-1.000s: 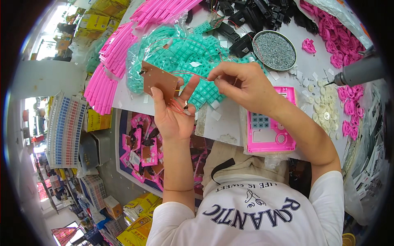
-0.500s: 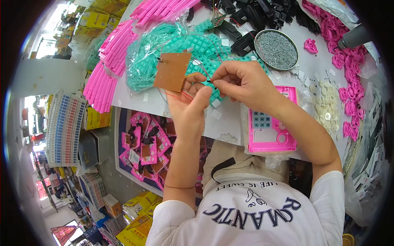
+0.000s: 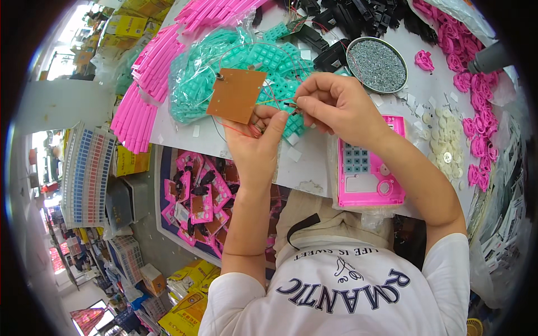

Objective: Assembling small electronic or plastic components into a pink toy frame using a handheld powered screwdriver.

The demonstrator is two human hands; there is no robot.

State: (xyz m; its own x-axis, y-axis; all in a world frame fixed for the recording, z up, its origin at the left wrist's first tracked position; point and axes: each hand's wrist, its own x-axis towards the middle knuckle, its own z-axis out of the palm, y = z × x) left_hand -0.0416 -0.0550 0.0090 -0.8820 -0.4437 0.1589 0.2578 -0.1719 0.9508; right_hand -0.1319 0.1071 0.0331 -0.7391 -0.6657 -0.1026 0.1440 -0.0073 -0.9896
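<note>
A square brown circuit board (image 3: 237,95) with thin wires is held by its lower edge in my left hand (image 3: 255,140). The left thumb and fingers also meet around some of its wires. My right hand (image 3: 333,103) is closed in a pinch on a small black wire connector (image 3: 290,105), close to the left thumb tip. Below the right forearm lies a pink plastic housing (image 3: 372,190) with a grey-blue button pad (image 3: 356,159) set in it. Teal rubber keypads (image 3: 274,59), partly in a clear bag, spread behind both hands.
A round dish of small metal screws (image 3: 376,64) stands beyond my right hand. Black plastic parts (image 3: 347,22) lie at the back, pink strips (image 3: 151,70) at the left. Pale discs (image 3: 446,140) and pink rings (image 3: 478,126) lie right. A bin of pink assemblies (image 3: 202,201) sits below the table edge.
The circuit board has turned a little and shifted slightly left and down. The black connector has moved slightly right with my right hand, which stays pinched.
</note>
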